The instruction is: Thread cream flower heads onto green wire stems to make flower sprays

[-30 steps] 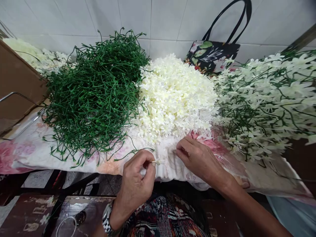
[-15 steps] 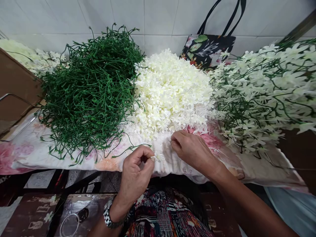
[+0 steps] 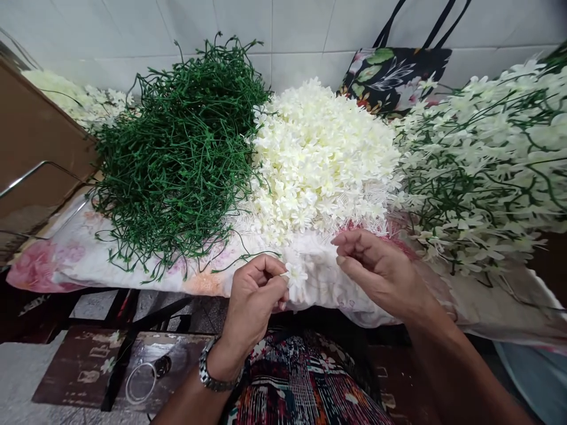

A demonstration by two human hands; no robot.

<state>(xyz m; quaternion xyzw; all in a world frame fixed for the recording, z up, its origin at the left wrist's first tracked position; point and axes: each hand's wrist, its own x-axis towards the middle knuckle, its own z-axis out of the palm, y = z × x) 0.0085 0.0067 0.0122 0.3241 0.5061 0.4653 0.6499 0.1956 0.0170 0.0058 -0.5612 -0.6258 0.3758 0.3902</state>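
Between the thumb and fingers of my left hand is a white artificial flower, its petals spread beyond the fingertips. A thin green stem passes just behind this hand; whether the hand also grips it I cannot tell. To the right, my right hand hovers over the cloth with thumb and fingers apart and nothing visible in them. Beyond both hands lies a heap of white artificial flowers. A tangled pile of green plastic stems stands left of it.
Finished-looking sprays of white flowers on green stems cover the right side. A floral cloth lies under the piles. At the left stands a cardboard box; a dark floral bag leans against the tiled wall.
My right hand has moved right and its pinch has opened. The flower at my left fingertips now shows its spread petals. The whole view has shifted slightly.
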